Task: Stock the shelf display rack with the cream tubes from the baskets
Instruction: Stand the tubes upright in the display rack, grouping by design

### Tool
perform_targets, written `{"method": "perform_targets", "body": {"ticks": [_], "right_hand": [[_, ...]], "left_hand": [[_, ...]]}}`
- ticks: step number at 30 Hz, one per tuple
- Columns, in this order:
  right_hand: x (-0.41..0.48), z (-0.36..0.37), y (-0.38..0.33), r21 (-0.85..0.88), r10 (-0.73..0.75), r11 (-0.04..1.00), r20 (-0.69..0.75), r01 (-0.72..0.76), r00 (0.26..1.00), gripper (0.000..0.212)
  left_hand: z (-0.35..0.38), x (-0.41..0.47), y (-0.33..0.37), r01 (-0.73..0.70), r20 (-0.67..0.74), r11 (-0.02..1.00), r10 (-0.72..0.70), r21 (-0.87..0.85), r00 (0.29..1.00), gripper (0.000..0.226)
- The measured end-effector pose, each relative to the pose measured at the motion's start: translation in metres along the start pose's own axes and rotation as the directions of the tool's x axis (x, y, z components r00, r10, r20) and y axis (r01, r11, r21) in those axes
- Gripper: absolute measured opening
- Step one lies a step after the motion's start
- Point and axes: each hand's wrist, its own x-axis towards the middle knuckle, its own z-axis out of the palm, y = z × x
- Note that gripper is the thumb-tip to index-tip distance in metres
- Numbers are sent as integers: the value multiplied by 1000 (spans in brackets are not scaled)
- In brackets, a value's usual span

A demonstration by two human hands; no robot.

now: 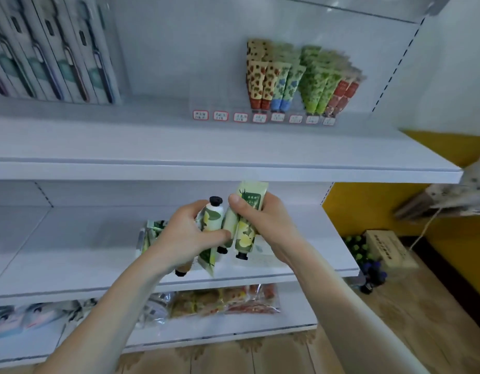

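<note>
While white shelving fills most of the view, both hands meet in front of its middle shelf (71,252). The left hand (184,236) curls its fingers round a small bunch of cream tubes (213,215). One cream-and-green tube stands with its black cap up, and others poke out below the palm. The right hand (263,225) grips a few green-and-yellow tubes (245,233) with their caps down, thumb pressed across their front. The two bunches touch. Behind the left hand a clear plastic packet (149,233) lies on the middle shelf, its contents too blurred to tell.

On the upper shelf (233,149) stands the clear display rack (214,101), with a row of red-edged price labels (220,116) along its front. Stocked tubes (287,82) in leopard-spot, blue-flower, green-leaf and red patterns fill its right-hand slots, caps down. Tall boxed goods (52,49) lean at the far left of that shelf. The bottom shelf (260,330) carries flat printed packets (225,300).

To the right of the shelving runs a yellow wall (395,206) above a wooden floor (422,319). A pale wooden box (389,249) sits on the floor just beside some dark bottles (368,268).
</note>
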Motion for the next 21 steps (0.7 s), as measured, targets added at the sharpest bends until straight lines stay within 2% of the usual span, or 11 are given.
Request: {"method": "perform_targets", "body": {"ticks": [4, 6, 10, 14, 21], "right_hand": [[0, -16, -12, 56, -58, 997, 36, 56, 998, 9], [1, -24, -19, 82, -79, 994, 51, 75, 996, 14], [6, -34, -31, 110, -127, 987, 58, 120, 990, 19], [18, -36, -39, 113, -161, 981, 44, 155, 986, 18], [65, -42, -49, 146, -126, 981, -32, 130, 991, 14]], "left_hand": [[5, -3, 12, 25, 14, 987, -23, -158, 1000, 14], [7, -3, 20, 21, 22, 980, -17, -198, 1000, 18], [17, -2, 37, -30, -11, 974, 28, -224, 1000, 25], [19, 10, 46, -71, -113, 976, 48, -205, 992, 26], [2, 59, 58, -99, -193, 969, 56, -225, 980, 20]]}}
